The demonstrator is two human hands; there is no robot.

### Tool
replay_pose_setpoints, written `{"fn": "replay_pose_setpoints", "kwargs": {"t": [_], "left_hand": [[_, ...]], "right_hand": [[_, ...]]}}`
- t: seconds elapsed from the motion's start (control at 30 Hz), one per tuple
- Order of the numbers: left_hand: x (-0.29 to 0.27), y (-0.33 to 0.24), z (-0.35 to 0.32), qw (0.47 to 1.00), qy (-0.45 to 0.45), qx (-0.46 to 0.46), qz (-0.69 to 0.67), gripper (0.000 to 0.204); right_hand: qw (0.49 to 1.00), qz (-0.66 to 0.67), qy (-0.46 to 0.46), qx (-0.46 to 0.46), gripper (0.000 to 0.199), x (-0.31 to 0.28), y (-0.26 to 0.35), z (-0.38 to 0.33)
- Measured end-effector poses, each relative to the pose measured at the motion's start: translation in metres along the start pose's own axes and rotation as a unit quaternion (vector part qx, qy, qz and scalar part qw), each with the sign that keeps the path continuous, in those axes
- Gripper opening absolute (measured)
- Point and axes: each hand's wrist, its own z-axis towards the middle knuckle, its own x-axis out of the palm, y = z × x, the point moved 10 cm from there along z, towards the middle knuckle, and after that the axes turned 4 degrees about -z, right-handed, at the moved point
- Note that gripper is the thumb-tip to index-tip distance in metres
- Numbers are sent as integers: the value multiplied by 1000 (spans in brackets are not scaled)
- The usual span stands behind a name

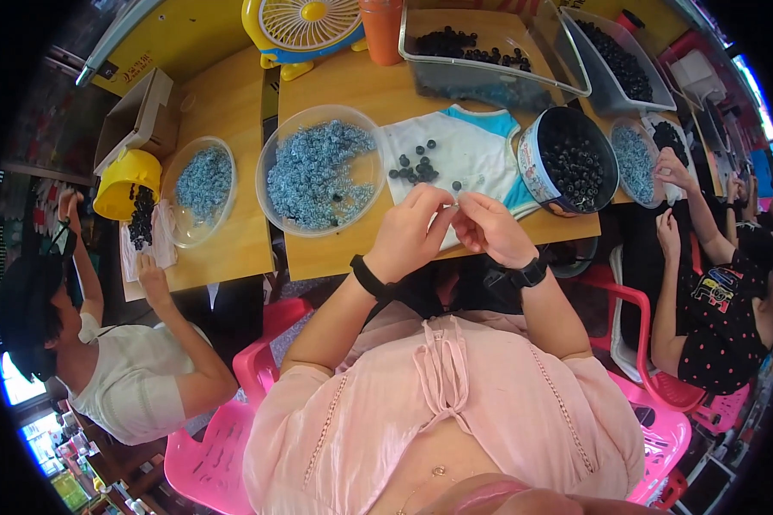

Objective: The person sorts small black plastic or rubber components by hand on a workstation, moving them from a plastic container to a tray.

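Note:
Close together over the front edge of the table, my left hand (410, 230) and my right hand (500, 233) meet at the fingertips, both pinched. Whatever is between the fingers is too small to make out. Just beyond them, several black round beads or caps (416, 169) lie on a white cloth with turquoise edges (483, 142). To the left is a clear round tub (272, 156) of small light blue pieces (318, 172). On the right, near my right hand, a round tin (534, 174) holds many more black round pieces (578, 167).
At the back stand a yellow and blue fan (311, 13), an orange cup (380, 33) and a clear plastic bin (489, 84) with black pieces. A person on the left works by a yellow bucket (120, 190); another person sits at the right. Pink chairs (210, 455) surround me.

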Motion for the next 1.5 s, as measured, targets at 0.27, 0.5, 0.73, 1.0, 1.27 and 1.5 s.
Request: {"fn": "replay_pose_setpoints", "kwargs": {"t": [0.27,0.5,0.73,1.0,1.27,1.5], "left_hand": [[0,8,14,1000,2,-6,-20,17],[3,21,17,997,15,-64,31,11],[0,27,17,994,28,-96,44,14],[17,37,22,985,41,-141,-90,21],[43,54,4,740,-17,-390,-547,28],[42,52,6,754,3,-393,-527,29]], "right_hand": [[999,33,4,36,33,4,8,9],[997,-31,-64,-12,26,-3,19,19],[997,-36,-65,-3,29,6,24,28],[984,-95,-129,-79,30,-2,40,23],[824,-395,-207,-349,26,21,96,-2],[916,-298,-139,-228,29,5,79,13]]}}
